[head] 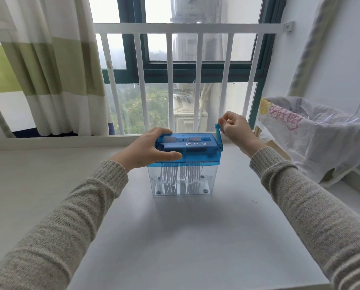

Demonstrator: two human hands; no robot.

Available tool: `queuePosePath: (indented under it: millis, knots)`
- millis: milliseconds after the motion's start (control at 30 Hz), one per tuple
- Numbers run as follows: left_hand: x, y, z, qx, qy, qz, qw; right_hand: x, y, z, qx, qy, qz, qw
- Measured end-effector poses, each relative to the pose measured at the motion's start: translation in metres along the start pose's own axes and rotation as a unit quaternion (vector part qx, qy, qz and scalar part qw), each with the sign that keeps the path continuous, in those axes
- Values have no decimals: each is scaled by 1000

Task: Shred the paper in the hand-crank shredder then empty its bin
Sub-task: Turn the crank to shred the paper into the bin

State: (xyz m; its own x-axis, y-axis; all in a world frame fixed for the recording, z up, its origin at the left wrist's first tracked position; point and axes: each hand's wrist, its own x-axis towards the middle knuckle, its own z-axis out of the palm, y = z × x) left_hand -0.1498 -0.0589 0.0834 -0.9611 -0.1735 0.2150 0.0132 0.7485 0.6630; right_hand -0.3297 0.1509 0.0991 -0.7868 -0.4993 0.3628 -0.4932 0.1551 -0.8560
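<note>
On the white bench (175,237) we see the blue-lidded clear plastic shredder (187,164), paper strips (181,178) hanging inside its bin. Our left hand (152,149) grips the lid; right-hand (235,128) fingers pinch the blue crank handle (218,132).

This looks like a room in a high-rise flat, a home rather than a workplace; a striped green-and-white curtain (49,65) hangs beside a dark-framed window (196,68) fronted by a white safety railing (170,80); far below lie trees and hillside. A plain white table (175,237) stands against the sill; to its right a bin lined with a printed plastic bag (313,139) holds paper strips.
</note>
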Motion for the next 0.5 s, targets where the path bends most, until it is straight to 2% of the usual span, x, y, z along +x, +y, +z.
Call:
queuePosePath:
  millis: [133,500]
  knots:
    - [-1,1,-1,0,-1,2,1000,1,9,6,-27,-9,30,999]
    - [0,1,-1,1,-2,-8,1000,-4,21,14,4,-13,64,998]
